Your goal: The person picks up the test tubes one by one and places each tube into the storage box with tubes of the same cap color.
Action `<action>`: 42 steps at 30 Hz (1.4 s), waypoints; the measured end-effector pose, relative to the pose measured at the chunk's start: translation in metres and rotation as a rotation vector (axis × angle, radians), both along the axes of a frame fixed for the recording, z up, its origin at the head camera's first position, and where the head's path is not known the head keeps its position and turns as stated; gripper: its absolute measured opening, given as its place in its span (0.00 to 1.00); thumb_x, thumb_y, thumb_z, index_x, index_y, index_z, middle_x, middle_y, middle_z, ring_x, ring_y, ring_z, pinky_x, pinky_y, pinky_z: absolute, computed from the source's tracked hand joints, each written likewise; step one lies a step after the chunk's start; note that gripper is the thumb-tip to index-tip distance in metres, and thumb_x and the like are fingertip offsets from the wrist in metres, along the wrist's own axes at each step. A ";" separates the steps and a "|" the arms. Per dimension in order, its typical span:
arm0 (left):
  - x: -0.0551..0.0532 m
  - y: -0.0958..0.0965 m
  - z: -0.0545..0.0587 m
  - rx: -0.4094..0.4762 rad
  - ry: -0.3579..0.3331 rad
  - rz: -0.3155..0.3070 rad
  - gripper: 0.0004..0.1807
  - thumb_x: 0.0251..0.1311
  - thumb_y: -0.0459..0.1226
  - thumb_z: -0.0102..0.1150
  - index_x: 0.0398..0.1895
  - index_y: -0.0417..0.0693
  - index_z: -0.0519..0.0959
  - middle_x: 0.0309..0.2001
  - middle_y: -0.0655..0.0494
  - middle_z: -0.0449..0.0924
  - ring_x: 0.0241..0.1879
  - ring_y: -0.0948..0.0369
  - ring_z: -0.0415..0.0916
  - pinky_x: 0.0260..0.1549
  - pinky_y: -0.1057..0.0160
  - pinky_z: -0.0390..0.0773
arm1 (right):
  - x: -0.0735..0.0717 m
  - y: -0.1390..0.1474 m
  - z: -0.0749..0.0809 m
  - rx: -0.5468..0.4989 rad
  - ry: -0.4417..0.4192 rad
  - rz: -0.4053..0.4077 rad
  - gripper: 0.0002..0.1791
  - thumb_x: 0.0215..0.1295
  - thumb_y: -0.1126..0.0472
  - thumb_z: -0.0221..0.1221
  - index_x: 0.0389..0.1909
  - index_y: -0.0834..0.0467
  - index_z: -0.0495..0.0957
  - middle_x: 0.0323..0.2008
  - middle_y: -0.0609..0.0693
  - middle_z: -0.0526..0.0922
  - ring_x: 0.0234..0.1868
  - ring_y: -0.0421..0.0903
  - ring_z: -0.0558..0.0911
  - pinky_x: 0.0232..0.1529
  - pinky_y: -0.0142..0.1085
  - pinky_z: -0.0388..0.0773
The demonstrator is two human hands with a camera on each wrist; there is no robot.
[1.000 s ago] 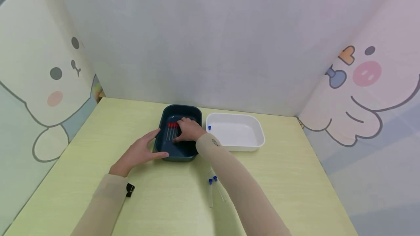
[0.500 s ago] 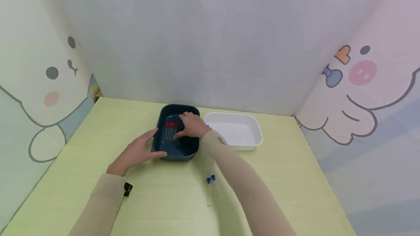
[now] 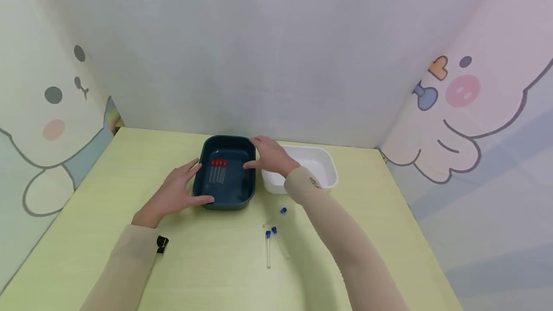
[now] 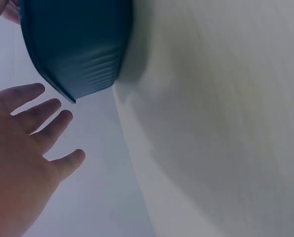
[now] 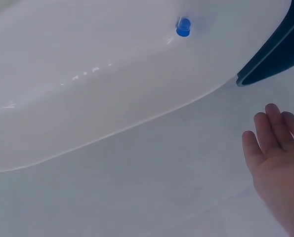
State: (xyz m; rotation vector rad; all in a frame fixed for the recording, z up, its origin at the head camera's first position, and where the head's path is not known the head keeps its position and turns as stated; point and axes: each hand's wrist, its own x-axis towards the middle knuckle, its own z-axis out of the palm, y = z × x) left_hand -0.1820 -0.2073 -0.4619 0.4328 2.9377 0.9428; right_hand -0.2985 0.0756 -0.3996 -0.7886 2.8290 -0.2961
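Observation:
A dark blue tray stands toward the back of the table, with several red-capped clear tubes lying side by side in it. My left hand is at the tray's left side, fingers and thumb spread; the left wrist view shows the fingertips close to its rim. Over the tray's right edge my right hand reaches with straight fingers and holds nothing. Beside it is a white tray. Inside that tray, a blue cap shows in the right wrist view.
In front of the trays, three blue-capped clear tubes lie loose on the yellowish table. A small black object is by the left sleeve. A pale wall rises behind the table, with cartoon-printed panels at the sides.
My right hand has moved right, from over the red-capped tubes to the dark tray's right rim. The left hand stays by the left side. The whole scene has shifted slightly left in view.

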 end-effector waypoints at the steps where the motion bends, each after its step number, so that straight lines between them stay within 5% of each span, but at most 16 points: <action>1: 0.000 0.001 0.002 -0.001 0.007 -0.006 0.62 0.51 0.60 0.76 0.79 0.33 0.57 0.81 0.35 0.51 0.77 0.31 0.50 0.74 0.27 0.51 | 0.001 0.003 0.002 -0.003 0.000 -0.003 0.53 0.63 0.34 0.66 0.81 0.56 0.58 0.80 0.55 0.61 0.81 0.54 0.62 0.80 0.49 0.62; 6: -0.004 0.009 0.012 -0.018 0.017 -0.030 0.62 0.50 0.60 0.76 0.79 0.36 0.58 0.81 0.36 0.53 0.77 0.32 0.52 0.75 0.27 0.49 | 0.005 0.020 0.006 0.014 0.033 -0.009 0.52 0.63 0.34 0.66 0.80 0.56 0.60 0.79 0.55 0.63 0.80 0.54 0.63 0.80 0.48 0.63; 16: -0.010 0.035 0.030 0.011 -0.003 -0.104 0.60 0.50 0.60 0.76 0.80 0.40 0.59 0.80 0.36 0.57 0.77 0.32 0.55 0.70 0.28 0.64 | 0.028 0.051 0.016 0.004 0.094 0.002 0.44 0.64 0.36 0.66 0.74 0.58 0.69 0.72 0.57 0.73 0.73 0.55 0.73 0.75 0.49 0.70; 26: -0.021 0.068 0.030 -0.051 0.017 -0.160 0.58 0.52 0.59 0.76 0.80 0.41 0.60 0.79 0.38 0.60 0.78 0.36 0.58 0.73 0.32 0.63 | 0.052 0.080 0.014 -0.035 0.117 0.003 0.41 0.64 0.37 0.67 0.71 0.57 0.73 0.70 0.56 0.76 0.71 0.55 0.75 0.74 0.51 0.70; 42: -0.028 0.121 0.027 -0.083 0.001 -0.096 0.46 0.61 0.56 0.70 0.77 0.46 0.66 0.80 0.40 0.59 0.78 0.37 0.59 0.69 0.32 0.69 | 0.104 0.106 -0.009 -0.147 0.135 0.025 0.34 0.62 0.43 0.71 0.64 0.56 0.80 0.62 0.55 0.82 0.64 0.55 0.80 0.69 0.52 0.75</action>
